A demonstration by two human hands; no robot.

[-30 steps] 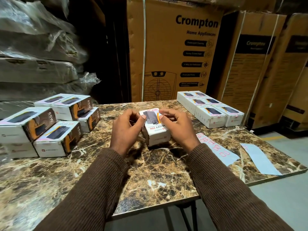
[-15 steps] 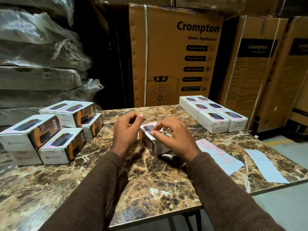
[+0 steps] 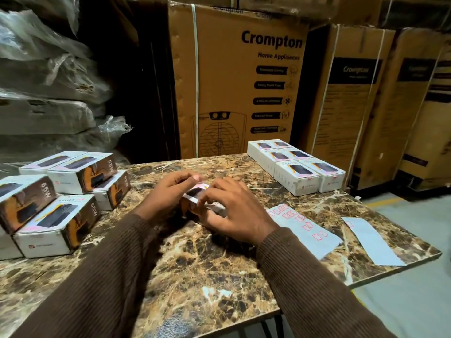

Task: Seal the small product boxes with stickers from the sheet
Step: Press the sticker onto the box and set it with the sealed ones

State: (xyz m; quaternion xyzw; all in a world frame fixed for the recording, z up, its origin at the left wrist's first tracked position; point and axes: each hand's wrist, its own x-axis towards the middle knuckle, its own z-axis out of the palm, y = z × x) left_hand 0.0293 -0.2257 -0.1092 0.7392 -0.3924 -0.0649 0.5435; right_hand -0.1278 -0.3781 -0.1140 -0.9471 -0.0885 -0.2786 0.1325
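Box (image 3: 195, 198) sits mid-table under both my hands: right hand (image 3: 234, 215) grips it, left hand (image 3: 168, 191) pinches its end. Six boxes (image 3: 296, 167) far right look sealed; left pile (image 3: 58, 198) remains, sticker sheet (image 3: 305, 230) beside right wrist.

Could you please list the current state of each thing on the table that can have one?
Small white product box between the hands: lying on the marble table, held by both.
Left hand: grips the box's left end.
Right hand: fingers curled over the box.
Pale blue sticker sheet: flat, partly used.
Second pale sheet: flat, nearly stripped.
Six white boxes far right: grouped in rows.
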